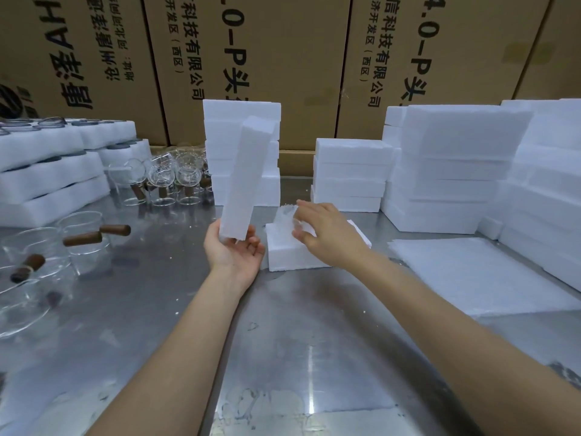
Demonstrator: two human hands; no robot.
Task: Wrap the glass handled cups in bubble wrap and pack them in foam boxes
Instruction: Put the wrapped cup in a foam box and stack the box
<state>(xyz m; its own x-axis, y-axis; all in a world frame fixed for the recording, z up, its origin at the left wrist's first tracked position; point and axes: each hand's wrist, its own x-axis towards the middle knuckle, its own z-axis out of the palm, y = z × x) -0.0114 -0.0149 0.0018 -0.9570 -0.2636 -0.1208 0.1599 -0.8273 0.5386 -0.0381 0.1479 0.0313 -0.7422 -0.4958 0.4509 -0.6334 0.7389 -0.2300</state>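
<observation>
1. Glass cup wrapped in clear bubble wrap (287, 215) sits in the open white foam box (292, 250) at the middle of the steel counter (283, 341), under the right hand (327, 234).
2. Right fingers (303, 236) curl narrowly over the wrapped bundle, touching it.
3. Left hand (234, 247) holds a white foam lid (246, 180) upright and tilted, fingers closed around its lower end, just left of the box.
4. Bare glass cups with brown wooden handles (85, 239) stand at the near left; more cluster farther back (169, 180).
5. White foam box stacks (452, 171) rise at the far right, flat bubble wrap sheets (478, 275) near them; printed brown cardboard cartons (283, 58) line the back.
</observation>
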